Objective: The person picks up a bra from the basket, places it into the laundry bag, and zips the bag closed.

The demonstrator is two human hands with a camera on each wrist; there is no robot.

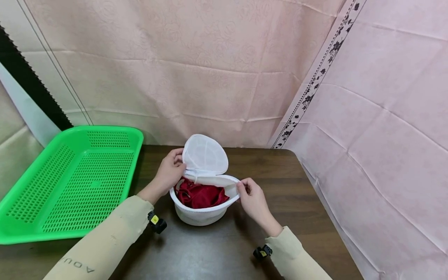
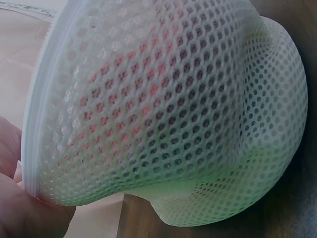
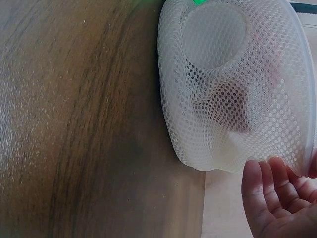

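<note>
Holding a white mesh bag (image 1: 197, 218) upright on the table (image 1: 287, 167), between the fingers of the left hand (image 1: 166, 172) and those of the right hand (image 1: 254, 199). Pinching the bag's edge with left thumb and fingers, right beside the join with its mesh flap (image 1: 205, 153); not managing to tell flap from rim within that pinch. Pinching the opposite rim with right thumb and forefinger; curling the other right fingers close by the outer wall.

Finding the flap tilting back from the opening, just right of the left fingers. Observing red cloth (image 1: 201, 195) lying bunched inside, lower than both pinches and between them.

Judging the step in hand as spreading the bag's mouth; not being able to settle from these views on filling or emptying. Reckoning next on steadying the rim with one set of fingers and freeing the other, either for drawing the cloth up or for folding the flap over and closing. Watching for mesh catching on cloth during either.

Noting farther out a green basket (image 1: 45, 236), well left of the left fingers; black wrist cameras (image 1: 262, 252) sitting nearer than the fingers; a pale curtain (image 1: 217, 85) hanging beyond.
</note>
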